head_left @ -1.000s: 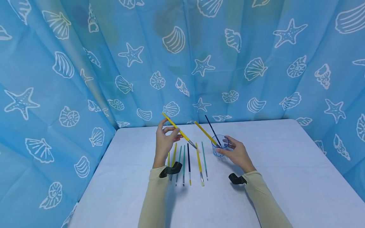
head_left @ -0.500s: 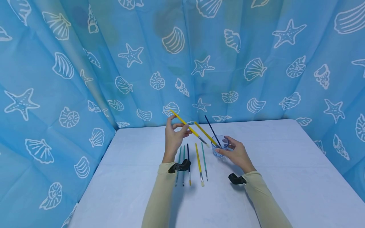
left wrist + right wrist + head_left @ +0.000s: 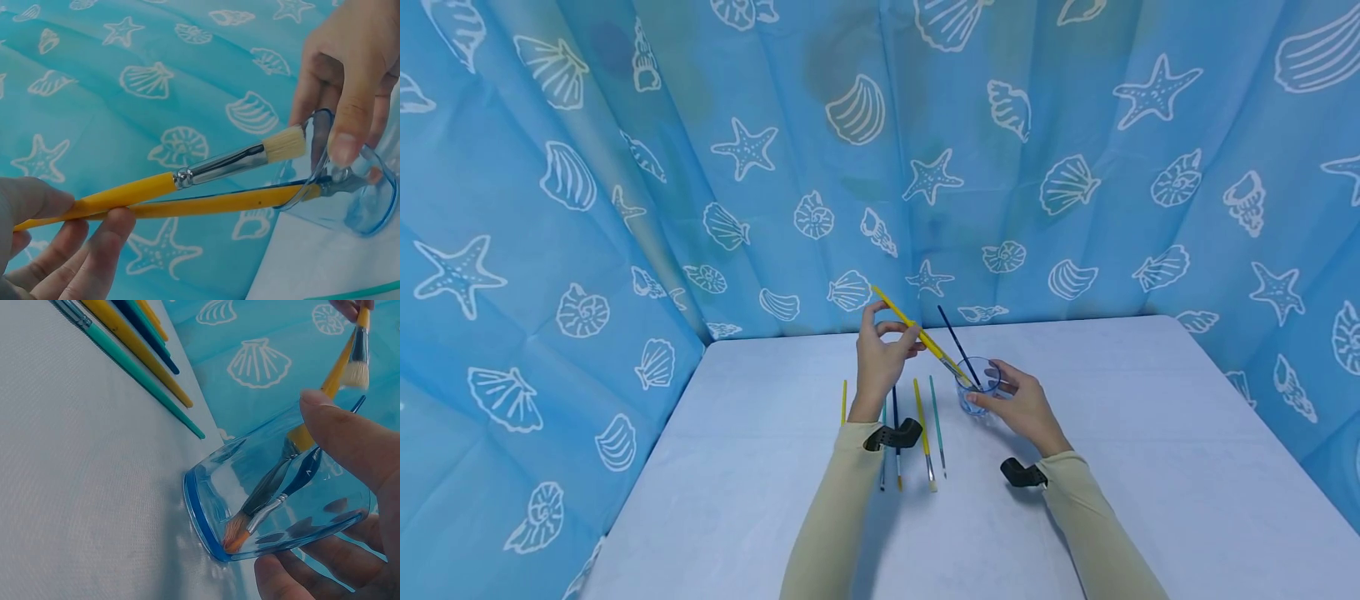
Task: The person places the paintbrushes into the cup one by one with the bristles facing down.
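My left hand (image 3: 886, 362) pinches a yellow-handled paintbrush (image 3: 140, 190) between thumb and fingers, its pale flat bristles pointing down toward the glass. In the left wrist view, those bristles overlap the rim of a clear blue-tinted glass (image 3: 199, 515). Thumb and fingers of my right hand (image 3: 1024, 404) grip the glass around its side. Inside it lean another yellow paintbrush (image 3: 301, 437) and a dark blue paintbrush (image 3: 305, 472), bristles down at the base. From the head view, the held brush partly covers the yellow one in the glass.
Several paintbrushes lie on the white-covered table (image 3: 737, 467), among them a yellow one (image 3: 922, 425), a teal one (image 3: 937, 429) and a navy one (image 3: 898, 458). My left wrist hides some of them. A blue shell-print curtain (image 3: 880, 183) hangs behind the table.
My left hand has moved right with the yellow paintbrush, bringing its bristles from over the brushes on the table to the glass. The right hand and glass stay in place.
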Demonstrator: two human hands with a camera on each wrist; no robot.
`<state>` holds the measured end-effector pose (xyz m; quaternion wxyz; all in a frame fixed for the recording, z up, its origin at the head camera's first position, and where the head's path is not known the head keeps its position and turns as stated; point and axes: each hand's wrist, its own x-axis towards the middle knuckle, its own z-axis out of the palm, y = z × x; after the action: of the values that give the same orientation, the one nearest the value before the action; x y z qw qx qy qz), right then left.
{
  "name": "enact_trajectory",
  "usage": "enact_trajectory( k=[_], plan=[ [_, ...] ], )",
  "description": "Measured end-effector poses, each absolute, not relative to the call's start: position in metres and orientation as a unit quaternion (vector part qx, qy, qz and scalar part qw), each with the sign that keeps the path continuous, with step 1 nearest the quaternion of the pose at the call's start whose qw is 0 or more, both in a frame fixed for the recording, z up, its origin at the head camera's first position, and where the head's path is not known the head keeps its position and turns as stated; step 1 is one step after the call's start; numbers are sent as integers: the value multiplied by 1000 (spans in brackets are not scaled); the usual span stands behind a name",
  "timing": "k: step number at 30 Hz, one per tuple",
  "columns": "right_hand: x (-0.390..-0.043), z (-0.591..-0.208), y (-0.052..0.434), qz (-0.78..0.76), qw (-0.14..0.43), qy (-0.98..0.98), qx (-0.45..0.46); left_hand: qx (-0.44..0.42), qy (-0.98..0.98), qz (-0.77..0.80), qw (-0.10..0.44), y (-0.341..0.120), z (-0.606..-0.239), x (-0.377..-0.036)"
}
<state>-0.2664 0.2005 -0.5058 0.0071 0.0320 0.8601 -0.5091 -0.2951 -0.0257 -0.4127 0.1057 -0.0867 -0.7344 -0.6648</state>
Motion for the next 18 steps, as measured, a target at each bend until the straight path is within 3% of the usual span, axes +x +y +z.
enact_trajectory(
  k=[18],
  plan=[
    [-266, -506, 203, -516, 8, 856, 24, -104, -753, -642, 97, -11, -417, -302]
  ],
)
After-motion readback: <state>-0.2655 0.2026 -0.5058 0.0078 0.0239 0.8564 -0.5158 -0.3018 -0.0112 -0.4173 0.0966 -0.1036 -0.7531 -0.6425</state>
